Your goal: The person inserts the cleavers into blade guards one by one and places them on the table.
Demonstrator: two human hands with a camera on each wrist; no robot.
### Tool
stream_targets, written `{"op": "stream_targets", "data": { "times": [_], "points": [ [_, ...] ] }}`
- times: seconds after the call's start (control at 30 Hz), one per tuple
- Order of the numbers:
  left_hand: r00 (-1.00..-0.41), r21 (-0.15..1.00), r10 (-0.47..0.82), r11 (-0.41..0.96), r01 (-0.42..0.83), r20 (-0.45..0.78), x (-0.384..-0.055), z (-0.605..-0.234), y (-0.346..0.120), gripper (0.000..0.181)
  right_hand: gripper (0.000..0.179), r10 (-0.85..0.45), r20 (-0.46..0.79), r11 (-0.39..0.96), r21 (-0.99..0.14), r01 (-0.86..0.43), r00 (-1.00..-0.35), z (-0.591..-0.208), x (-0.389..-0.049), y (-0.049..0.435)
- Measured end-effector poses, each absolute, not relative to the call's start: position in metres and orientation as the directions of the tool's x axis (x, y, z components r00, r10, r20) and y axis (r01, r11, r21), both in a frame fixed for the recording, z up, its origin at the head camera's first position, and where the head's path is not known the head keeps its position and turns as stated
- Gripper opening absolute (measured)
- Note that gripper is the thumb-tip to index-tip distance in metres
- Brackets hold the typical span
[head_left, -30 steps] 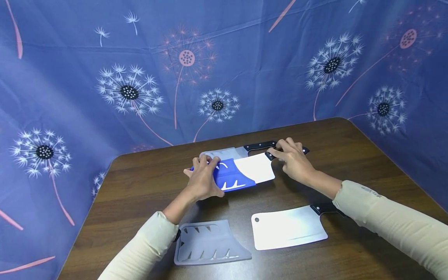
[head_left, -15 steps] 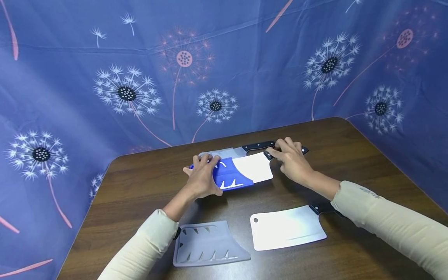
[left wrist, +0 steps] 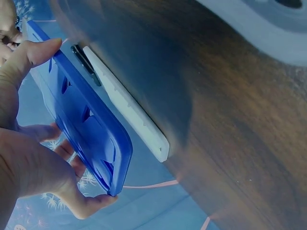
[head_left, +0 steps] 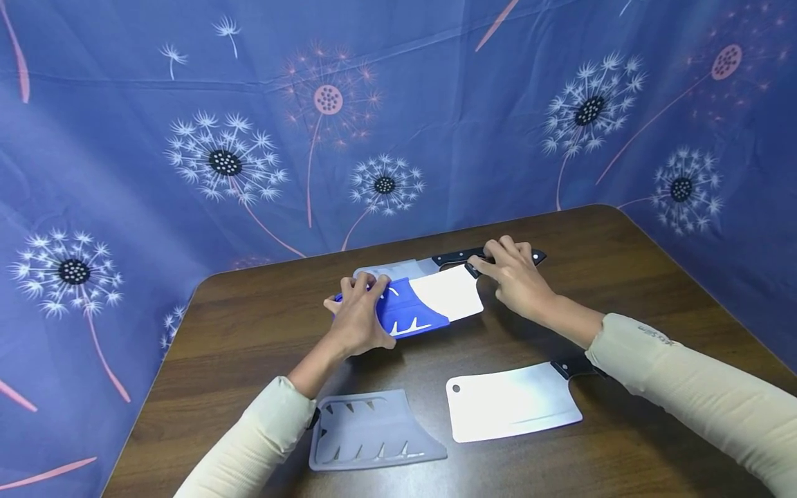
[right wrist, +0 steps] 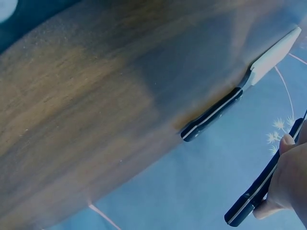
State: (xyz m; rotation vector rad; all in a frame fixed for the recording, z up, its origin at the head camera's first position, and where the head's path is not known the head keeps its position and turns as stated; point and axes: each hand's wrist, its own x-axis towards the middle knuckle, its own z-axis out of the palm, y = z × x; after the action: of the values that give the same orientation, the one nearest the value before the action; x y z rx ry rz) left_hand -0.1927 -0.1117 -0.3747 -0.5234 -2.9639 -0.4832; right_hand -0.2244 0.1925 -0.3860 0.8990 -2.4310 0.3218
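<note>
My left hand [head_left: 358, 315] grips a blue blade sheath [head_left: 407, 304] with slots along its sides, thumb on one edge and fingers spread along the other. Into its mouth runs the bright blade of a cleaver [head_left: 450, 290], part of it still showing. My right hand [head_left: 519, 280] holds that cleaver by its black riveted handle [right wrist: 254, 194]. Both are raised above the table, with a shadow beneath. Just behind lies another knife with a black handle [head_left: 457, 256], its blade in a pale translucent sheath [left wrist: 127, 108].
Nearer the front, a grey slotted sheath [head_left: 376, 429] lies on the brown wooden table [head_left: 261, 332], beside my left sleeve. To its right lies a bare cleaver [head_left: 510, 404], its handle partly hidden by my right sleeve. A blue dandelion-print cloth [head_left: 436, 124] hangs behind the table.
The cleaver, the blue sheath and my right hand have shifted slightly left, the right hand also a little upward. Both grips stay the same.
</note>
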Motion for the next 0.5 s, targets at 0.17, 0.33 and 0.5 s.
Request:
{"op": "stream_targets", "data": {
  "times": [0.17, 0.33, 0.5],
  "points": [
    [-0.927, 0.287, 0.338, 0.883, 0.372, 0.162, -0.1917, -0.3733, -0.1124, 0.109, 0.068, -0.544, 0.548, 0.748, -0.028, -0.663, -0.636, -0.3826, -0.2247, 0.1923],
    [-0.920, 0.278, 0.349, 0.879, 0.386, 0.176, -0.1908, -0.3703, -0.1120, 0.108, 0.067, -0.548, 0.548, 0.746, -0.021, -0.665, -0.632, -0.3806, -0.2252, 0.1917],
    [-0.916, 0.266, 0.362, 0.878, 0.397, 0.174, -0.1884, -0.3697, -0.1111, 0.106, 0.068, -0.554, 0.558, 0.741, -0.009, -0.671, -0.618, -0.3795, -0.2243, 0.1914]
  ]
}}
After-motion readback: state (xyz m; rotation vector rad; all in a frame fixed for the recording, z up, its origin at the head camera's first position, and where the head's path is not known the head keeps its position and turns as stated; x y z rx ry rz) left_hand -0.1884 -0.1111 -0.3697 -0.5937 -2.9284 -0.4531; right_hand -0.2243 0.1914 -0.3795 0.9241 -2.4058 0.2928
